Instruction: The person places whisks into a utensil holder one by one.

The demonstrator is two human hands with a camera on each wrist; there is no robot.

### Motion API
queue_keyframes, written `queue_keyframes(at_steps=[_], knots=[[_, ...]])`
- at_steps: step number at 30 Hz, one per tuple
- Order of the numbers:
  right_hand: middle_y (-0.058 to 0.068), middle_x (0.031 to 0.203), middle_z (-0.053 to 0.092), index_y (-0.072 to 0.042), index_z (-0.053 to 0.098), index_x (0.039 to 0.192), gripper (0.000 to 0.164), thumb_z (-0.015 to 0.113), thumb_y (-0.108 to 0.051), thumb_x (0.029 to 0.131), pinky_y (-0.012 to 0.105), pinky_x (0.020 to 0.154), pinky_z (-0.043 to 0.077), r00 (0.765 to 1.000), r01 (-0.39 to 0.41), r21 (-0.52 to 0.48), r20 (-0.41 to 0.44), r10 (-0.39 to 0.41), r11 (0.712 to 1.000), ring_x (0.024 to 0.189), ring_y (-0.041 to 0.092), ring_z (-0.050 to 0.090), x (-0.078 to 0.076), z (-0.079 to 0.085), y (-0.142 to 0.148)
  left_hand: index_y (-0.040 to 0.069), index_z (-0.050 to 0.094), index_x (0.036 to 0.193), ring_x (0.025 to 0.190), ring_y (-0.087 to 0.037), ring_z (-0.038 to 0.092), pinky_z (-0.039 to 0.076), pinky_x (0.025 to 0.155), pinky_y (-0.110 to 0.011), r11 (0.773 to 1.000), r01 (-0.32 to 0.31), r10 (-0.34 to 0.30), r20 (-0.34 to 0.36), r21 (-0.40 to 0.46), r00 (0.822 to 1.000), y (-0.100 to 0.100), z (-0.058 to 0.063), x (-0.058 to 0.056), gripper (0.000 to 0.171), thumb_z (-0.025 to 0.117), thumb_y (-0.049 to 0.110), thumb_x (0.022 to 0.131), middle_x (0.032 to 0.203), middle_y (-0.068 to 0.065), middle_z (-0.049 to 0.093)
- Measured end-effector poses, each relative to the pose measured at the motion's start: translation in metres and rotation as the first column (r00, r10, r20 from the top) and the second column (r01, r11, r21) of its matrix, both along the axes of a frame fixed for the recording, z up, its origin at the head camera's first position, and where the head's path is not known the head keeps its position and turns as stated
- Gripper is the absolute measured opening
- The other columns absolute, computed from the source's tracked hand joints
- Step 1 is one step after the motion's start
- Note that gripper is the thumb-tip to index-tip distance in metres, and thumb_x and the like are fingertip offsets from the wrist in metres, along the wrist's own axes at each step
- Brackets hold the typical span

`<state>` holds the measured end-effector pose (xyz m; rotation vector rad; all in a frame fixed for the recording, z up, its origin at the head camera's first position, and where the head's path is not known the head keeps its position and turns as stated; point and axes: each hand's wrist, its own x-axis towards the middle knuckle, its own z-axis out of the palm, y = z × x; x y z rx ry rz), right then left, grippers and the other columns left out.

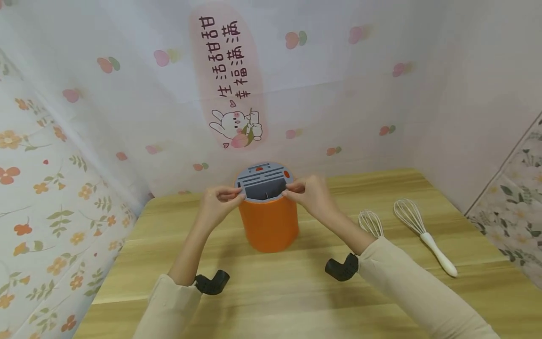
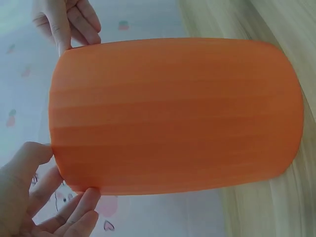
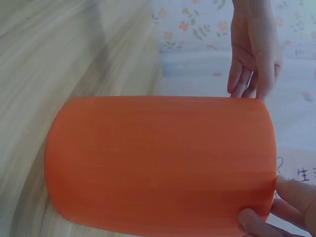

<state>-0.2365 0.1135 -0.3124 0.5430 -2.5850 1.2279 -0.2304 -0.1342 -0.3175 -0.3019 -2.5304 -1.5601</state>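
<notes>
An orange utensil holder stands upright on the wooden table, with a slotted grey top and a larger dark opening at its near side. My left hand pinches the left part of the top rim between thumb and fingers. Opposite it, my right hand grips the right part of the rim. In the left wrist view the holder's orange wall fills the middle, with left fingertips against its rim end. The right wrist view shows right fingertips on the same wall.
Two whisks with pale wires lie on the table to the right: a larger one and a smaller one, partly hidden by my right forearm. A patterned curtain hangs close behind the holder. Black wrist mounts protrude from both sleeves.
</notes>
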Motion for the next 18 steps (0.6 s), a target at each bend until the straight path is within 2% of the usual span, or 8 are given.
queue_keyframes(at_steps=[4,8,13,18], knots=[[0.005,0.085,0.07,-0.004,0.073,0.098,0.025,0.073,-0.02,0.08,0.028,0.061,0.053,0.999,0.028,0.011,0.016,-0.028,1.0,0.074,0.017,0.065,0.012,0.0,0.01,0.001,0.07,0.101,0.091,-0.025,0.064,0.053,0.076,-0.034,0.999,0.039,-0.039,0.0,-0.004,0.999,0.007,0.0,0.004,0.026,0.071,0.018,0.08,0.106,-0.011,0.065],[0.003,0.084,0.069,-0.005,0.073,0.098,0.025,0.072,-0.022,0.08,0.029,0.063,0.054,0.998,0.046,0.047,0.03,-0.047,0.998,0.073,0.015,0.065,0.024,0.002,0.019,0.004,0.071,0.097,0.091,-0.023,0.064,0.051,0.082,-0.038,0.997,0.067,-0.068,-0.018,-0.025,0.998,0.014,0.0,0.01,0.024,0.073,0.019,0.079,0.103,-0.008,0.067],[0.004,0.082,0.069,-0.003,0.073,0.096,0.025,0.072,-0.021,0.079,0.029,0.062,0.054,0.999,0.032,0.092,0.004,-0.033,0.995,0.071,0.015,0.065,0.037,0.002,0.031,0.005,0.072,0.094,0.091,-0.018,0.064,0.046,0.091,-0.04,0.995,0.099,-0.099,-0.018,-0.018,0.995,0.022,0.0,0.018,0.02,0.074,0.015,0.078,0.099,-0.004,0.068],[0.002,0.082,0.07,-0.003,0.073,0.095,0.024,0.074,-0.02,0.078,0.029,0.061,0.054,0.999,0.033,0.116,-0.007,-0.033,0.993,0.07,0.013,0.065,0.052,0.003,0.041,0.008,0.071,0.094,0.09,-0.017,0.063,0.044,0.092,-0.039,0.992,0.125,-0.126,-0.011,-0.007,0.992,0.028,-0.001,0.026,0.02,0.075,0.018,0.077,0.1,-0.001,0.066]])
